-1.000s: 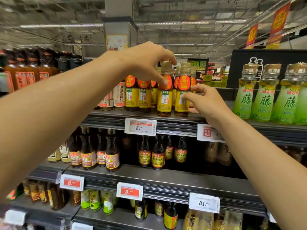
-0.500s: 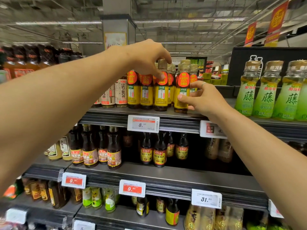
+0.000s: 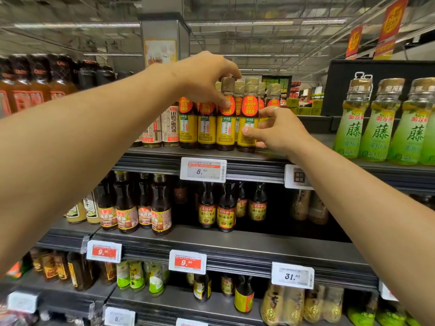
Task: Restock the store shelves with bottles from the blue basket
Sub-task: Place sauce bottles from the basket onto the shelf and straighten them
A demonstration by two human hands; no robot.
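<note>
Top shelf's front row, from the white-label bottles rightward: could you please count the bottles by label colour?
white-label bottles: 2
yellow-label bottles: 4
green bottles: 4, one cut by the frame edge
total: 10

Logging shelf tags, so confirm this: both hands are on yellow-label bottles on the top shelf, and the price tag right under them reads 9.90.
Not quite. The head view shows the left hand and right hand on yellow-label bottles on the top shelf, but the price tag under them reads 8.60, not 9.90.
</note>
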